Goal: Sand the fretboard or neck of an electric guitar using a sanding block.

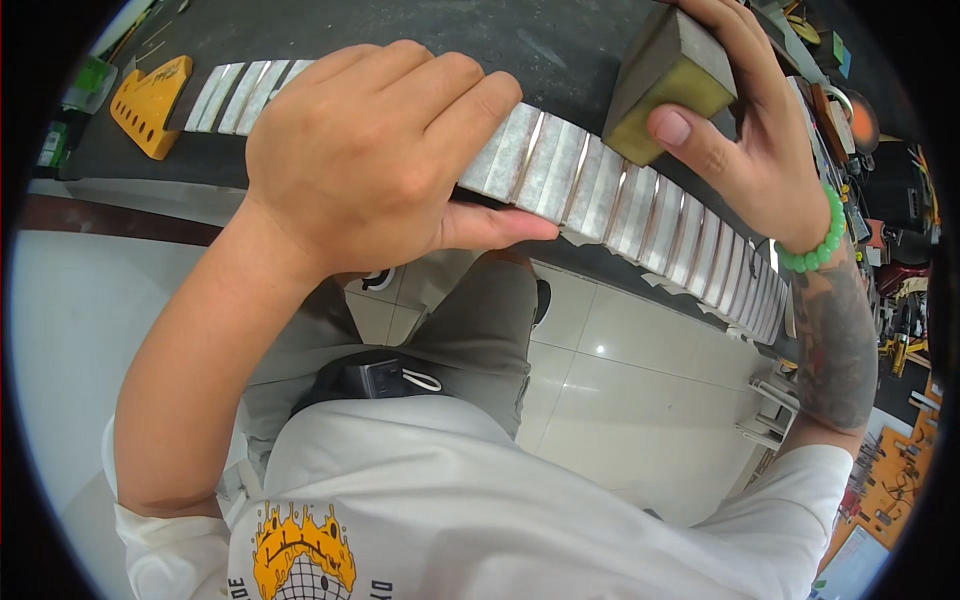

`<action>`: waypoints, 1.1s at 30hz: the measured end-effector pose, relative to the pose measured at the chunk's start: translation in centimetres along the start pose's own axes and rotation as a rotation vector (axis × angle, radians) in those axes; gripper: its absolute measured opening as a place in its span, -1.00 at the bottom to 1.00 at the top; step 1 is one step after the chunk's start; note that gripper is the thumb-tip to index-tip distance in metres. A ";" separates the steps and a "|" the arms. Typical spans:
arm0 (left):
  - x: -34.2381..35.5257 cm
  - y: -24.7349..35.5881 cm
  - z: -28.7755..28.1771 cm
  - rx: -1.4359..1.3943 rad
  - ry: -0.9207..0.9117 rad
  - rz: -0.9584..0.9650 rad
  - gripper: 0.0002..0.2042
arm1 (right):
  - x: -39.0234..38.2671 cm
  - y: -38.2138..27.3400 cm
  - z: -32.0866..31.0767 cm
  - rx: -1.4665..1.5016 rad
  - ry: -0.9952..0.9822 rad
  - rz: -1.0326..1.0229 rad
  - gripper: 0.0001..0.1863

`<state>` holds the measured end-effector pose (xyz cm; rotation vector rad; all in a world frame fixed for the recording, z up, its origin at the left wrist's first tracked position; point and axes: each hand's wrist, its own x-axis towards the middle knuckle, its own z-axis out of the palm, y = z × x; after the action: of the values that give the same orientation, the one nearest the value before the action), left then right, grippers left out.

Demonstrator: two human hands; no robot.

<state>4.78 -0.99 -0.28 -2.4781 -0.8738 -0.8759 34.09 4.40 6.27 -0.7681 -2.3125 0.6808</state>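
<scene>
A guitar neck (pixel 610 200) lies across the dark work surface, its yellow headstock (pixel 152 105) with several holes at the left end. Strips of pale tape cover the fingerboard, and thin bare frets show between them. My left hand (pixel 380 160) is closed over the neck, its thumb stretched along the near edge and its fingertips hidden. In my right hand (pixel 755 160) is a grey, yellowish-sided sanding block (pixel 690 80), tilted over the far side of the taped fingerboard. My right thumb presses on its yellowish face. Whether the block touches the frets I cannot tell.
The dark work surface (pixel 545 45) extends behind the neck. Torn tape edges (pixel 665 285) hang along the near side. At the right are assorted tools and an orange board (pixel 890 485) with small parts. Green objects (pixel 88 85) sit at the far left. Tiled floor (pixel 630 370) lies below.
</scene>
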 end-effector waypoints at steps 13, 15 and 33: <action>0.8 0.1 -0.4 0.025 0.026 0.078 -0.32 | -1.2 -1.6 1.0 -0.711 0.022 -0.146 -0.06; 0.7 0.0 -0.4 0.036 0.040 0.091 -0.33 | -2.0 -0.9 -0.2 -0.696 0.056 -0.169 -0.05; 0.6 -0.6 0.2 -0.014 0.142 0.179 -0.38 | -3.7 -4.2 4.6 -0.679 0.198 -0.369 -0.03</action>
<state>4.76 -0.21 0.05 -2.4263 -0.5900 -0.9826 31.92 -2.20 4.36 -0.6187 -2.4045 -0.3522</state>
